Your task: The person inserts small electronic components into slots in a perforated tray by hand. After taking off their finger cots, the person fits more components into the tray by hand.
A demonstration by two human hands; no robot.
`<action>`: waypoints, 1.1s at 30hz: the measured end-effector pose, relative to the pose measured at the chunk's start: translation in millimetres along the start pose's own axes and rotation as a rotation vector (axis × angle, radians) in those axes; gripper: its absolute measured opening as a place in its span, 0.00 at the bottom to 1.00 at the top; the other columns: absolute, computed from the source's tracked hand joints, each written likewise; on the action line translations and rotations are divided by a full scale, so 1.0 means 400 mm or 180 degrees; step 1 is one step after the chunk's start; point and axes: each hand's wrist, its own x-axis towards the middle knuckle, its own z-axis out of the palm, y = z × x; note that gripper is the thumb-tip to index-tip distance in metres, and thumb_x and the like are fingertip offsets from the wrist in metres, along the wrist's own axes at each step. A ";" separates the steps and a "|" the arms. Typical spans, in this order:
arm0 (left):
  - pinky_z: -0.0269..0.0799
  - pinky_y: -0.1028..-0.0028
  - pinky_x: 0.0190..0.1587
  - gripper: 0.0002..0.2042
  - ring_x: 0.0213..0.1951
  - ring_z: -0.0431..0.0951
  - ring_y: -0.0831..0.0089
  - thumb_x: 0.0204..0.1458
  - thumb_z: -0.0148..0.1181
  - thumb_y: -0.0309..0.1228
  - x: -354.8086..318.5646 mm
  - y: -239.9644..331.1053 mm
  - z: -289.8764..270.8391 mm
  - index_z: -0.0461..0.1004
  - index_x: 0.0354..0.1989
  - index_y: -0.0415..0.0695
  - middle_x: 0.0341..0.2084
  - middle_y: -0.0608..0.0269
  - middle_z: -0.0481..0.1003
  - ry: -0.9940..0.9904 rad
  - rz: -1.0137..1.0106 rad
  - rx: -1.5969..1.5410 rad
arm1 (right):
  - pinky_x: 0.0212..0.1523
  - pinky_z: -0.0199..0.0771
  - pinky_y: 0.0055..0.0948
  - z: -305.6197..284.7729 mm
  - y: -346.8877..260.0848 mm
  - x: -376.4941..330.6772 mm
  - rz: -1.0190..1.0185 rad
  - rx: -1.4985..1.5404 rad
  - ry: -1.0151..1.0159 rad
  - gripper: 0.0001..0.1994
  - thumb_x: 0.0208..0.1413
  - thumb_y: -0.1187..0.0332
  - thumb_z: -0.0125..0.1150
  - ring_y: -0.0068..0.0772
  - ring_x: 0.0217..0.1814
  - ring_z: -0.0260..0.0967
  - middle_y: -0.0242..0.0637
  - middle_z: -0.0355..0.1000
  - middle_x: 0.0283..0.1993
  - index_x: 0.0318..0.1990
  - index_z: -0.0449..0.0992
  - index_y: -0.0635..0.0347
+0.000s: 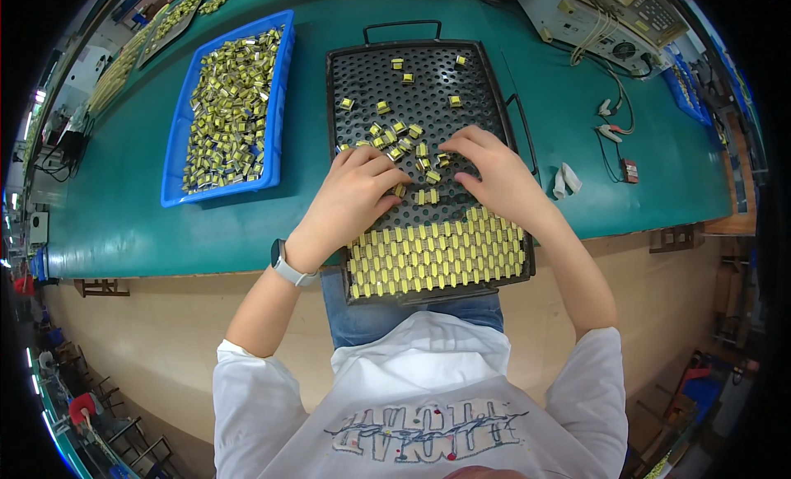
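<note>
A black perforated tray (354, 71) lies before me, its near end over the table edge. Tight rows of small yellow transformers (437, 257) cover its near part. Loose transformers (395, 137) lie scattered in the middle and far part. My left hand (350, 192), with a watch on its wrist, pinches one small transformer (400, 190) between thumb and index finger, low over the tray. My right hand (501, 174) reaches in from the other side, thumb and fingers apart. Another transformer (443, 159) sits by its fingertips. A short pair (428, 197) stands between the hands.
A blue bin (276, 141) heaped with transformers stands to the left on the green table (107, 215). At the far right are bench instruments (614, 42) with clip leads (610, 133). White finger-shaped pieces (567, 181) lie right of the tray. Another loaded board (173, 22) is far left.
</note>
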 end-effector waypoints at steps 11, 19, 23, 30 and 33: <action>0.69 0.58 0.61 0.16 0.53 0.76 0.61 0.47 0.77 0.29 -0.007 0.001 0.000 0.84 0.46 0.50 0.42 0.66 0.80 0.0015 -0.0006 0.0022 | 0.50 0.79 0.40 0.045 0.024 0.021 0.0102 0.0095 -0.0165 0.18 0.58 0.77 0.69 0.46 0.48 0.78 0.42 0.75 0.46 0.55 0.78 0.62; 0.67 0.59 0.61 0.16 0.52 0.76 0.60 0.46 0.77 0.29 -0.001 0.015 0.001 0.83 0.45 0.47 0.41 0.63 0.81 0.0011 -0.0044 -0.0149 | 0.46 0.79 0.38 0.035 0.009 0.003 0.0121 0.0298 0.0291 0.11 0.60 0.77 0.67 0.43 0.42 0.78 0.44 0.76 0.43 0.50 0.80 0.67; 0.67 0.59 0.61 0.16 0.52 0.76 0.60 0.46 0.77 0.29 0.001 0.021 -0.001 0.83 0.44 0.47 0.40 0.63 0.81 -0.0043 -0.0068 -0.0232 | 0.41 0.79 0.35 0.004 -0.031 0.001 0.0796 0.0635 -0.0492 0.09 0.59 0.77 0.66 0.38 0.36 0.79 0.46 0.79 0.36 0.46 0.81 0.70; 0.66 0.58 0.63 0.16 0.51 0.77 0.61 0.45 0.77 0.30 0.007 0.026 0.007 0.82 0.43 0.47 0.39 0.63 0.81 -0.0056 -0.0064 -0.0299 | 0.40 0.80 0.34 0.028 -0.029 0.000 0.0771 0.0696 -0.0582 0.07 0.59 0.76 0.67 0.37 0.34 0.81 0.44 0.81 0.31 0.43 0.81 0.70; 0.66 0.58 0.64 0.16 0.52 0.77 0.61 0.46 0.77 0.30 0.008 0.030 0.013 0.82 0.44 0.47 0.39 0.64 0.82 -0.0040 -0.0084 -0.0304 | 0.40 0.81 0.34 0.027 -0.033 -0.001 0.0821 0.0690 -0.0554 0.07 0.60 0.76 0.67 0.36 0.34 0.81 0.44 0.81 0.31 0.43 0.81 0.70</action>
